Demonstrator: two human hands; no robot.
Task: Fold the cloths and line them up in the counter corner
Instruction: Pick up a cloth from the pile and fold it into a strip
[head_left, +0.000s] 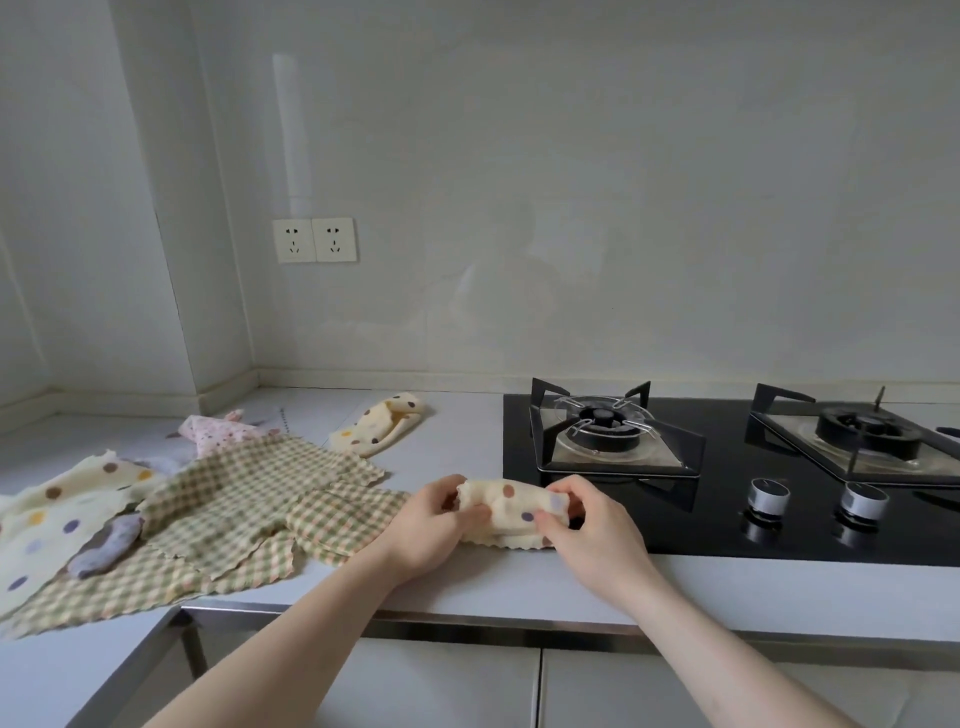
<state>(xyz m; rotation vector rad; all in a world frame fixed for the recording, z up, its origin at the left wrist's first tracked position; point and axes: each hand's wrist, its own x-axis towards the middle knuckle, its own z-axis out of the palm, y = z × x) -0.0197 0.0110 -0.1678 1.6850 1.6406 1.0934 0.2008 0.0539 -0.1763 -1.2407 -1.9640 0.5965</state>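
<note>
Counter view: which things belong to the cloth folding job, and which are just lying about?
Job:
cream polka-dot cloth held by left hand and right hand
green checked cloths
folded cream dotted cloth
pink dotted cloth

Lying about:
black gas hob
white wall sockets

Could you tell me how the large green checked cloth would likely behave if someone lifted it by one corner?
The green checked cloth would probably hang limp: it lies rumpled with one corner folded over. It looks thin, so likely light. Lifting it might drag the purple cloth lying on it.

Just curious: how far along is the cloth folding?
One folded dotted cloth lies nearer the corner. Both hands, left and right, are folding another cream cloth. Left: the checked cloths, the pink cloth and a spread dotted one.
</note>
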